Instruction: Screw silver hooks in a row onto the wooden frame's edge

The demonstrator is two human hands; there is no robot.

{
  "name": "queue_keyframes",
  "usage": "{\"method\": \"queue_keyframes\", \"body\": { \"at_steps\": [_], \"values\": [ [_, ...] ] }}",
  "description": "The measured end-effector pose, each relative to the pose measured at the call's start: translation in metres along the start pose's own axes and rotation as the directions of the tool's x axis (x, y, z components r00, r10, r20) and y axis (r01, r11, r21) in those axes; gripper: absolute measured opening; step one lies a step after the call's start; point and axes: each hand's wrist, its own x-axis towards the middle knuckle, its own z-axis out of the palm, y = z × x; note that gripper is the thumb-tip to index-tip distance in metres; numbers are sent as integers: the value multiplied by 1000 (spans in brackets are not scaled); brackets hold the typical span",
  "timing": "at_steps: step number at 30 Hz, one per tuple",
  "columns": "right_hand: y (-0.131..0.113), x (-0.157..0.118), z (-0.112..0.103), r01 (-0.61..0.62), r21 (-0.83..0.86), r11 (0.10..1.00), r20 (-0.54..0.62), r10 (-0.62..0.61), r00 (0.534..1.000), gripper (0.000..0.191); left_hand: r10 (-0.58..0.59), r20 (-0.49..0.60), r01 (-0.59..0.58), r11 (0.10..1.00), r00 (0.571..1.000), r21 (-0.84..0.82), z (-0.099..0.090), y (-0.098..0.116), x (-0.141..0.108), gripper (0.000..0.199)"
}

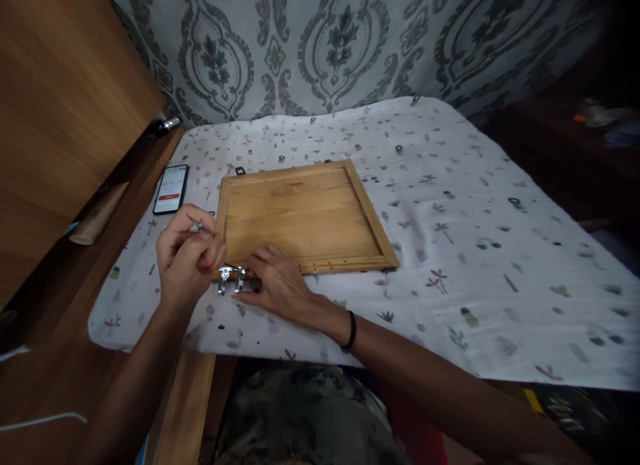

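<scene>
Fingers (193,216) of the left hand (186,253) curl near the metal fitting (225,274).

The panel (300,215) lies on the cloth (480,205), the phone (171,189) to its left, the wall (343,45) behind; a fitting (225,280) sits at the panel's near left corner, between 2 hands (280,281).

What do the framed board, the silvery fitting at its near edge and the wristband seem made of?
Board: wood, or a wood look, slightly glossy; grain lines show.
Fitting: probably polished metal, given its bright glints.
Wristband: black, seemingly matte; rubber, cord or fabric, I can't tell.
</scene>
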Motion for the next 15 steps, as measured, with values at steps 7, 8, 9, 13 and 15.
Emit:
{"method": "queue_keyframes", "body": {
  "at_steps": [7, 8, 9, 13, 15],
  "values": [
    [-2, 0, -3, -5, 2, 1000, 4, 5, 1000, 54, 9, -29, -8, 999, 1000, 31, 4, 3, -3, 15],
    [-2, 0, -3, -5, 0, 1000, 2, 5, 1000, 54, 5, -30, -4, 999, 1000, 32, 5, 4, -4, 15],
    [-2, 0, -3, -4, -1, 1000, 2, 4, 1000, 53, 5, -29, -4, 1000, 1000, 29, 5, 4, -4, 15],
    [-2, 0, -3, -6, 5, 1000, 2, 6, 1000, 54, 3, -21, -2, 1000, 1000, 22, 6, 3, -4, 13],
    [-2, 1, -3, -6, 10, 1000, 0, 6, 1000, 56, 13, -28, -12, 1000, 1000, 12, 7, 2, -3, 11]
  ]
}}
